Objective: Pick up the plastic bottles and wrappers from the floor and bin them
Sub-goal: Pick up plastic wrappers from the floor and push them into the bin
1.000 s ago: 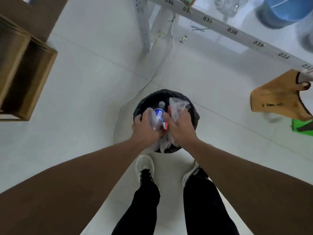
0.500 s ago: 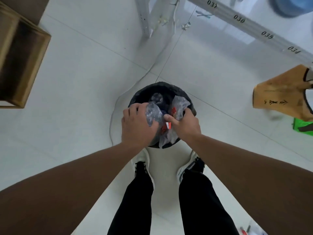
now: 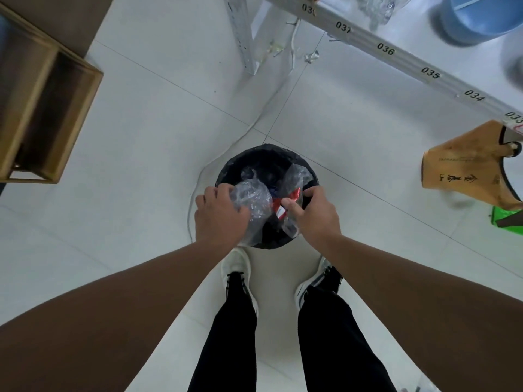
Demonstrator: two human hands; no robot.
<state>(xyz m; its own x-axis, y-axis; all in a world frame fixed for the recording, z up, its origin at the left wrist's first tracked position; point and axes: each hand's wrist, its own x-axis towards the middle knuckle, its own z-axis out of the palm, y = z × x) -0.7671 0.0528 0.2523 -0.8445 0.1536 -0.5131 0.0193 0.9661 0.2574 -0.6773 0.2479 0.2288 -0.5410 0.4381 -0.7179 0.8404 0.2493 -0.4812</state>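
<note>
Both grips hold trash: left hand (image 3: 219,219) grips clear plastic (image 3: 252,199), right hand (image 3: 314,216) pinches a wrapper (image 3: 283,205). Let go too soon, and light bits could slide past the bin (image 3: 263,159) rim below.

Two bare hands are showing, the left hand (image 3: 219,219) and the right hand (image 3: 315,219). One round bin lined with black plastic (image 3: 264,157) is standing on the floor. Two crumpled clear plastic pieces (image 3: 252,199) are sitting over it, possibly more underneath. One red-and-white wrapper (image 3: 280,206) is showing. Two white shoes (image 3: 236,264) are standing below.
</note>
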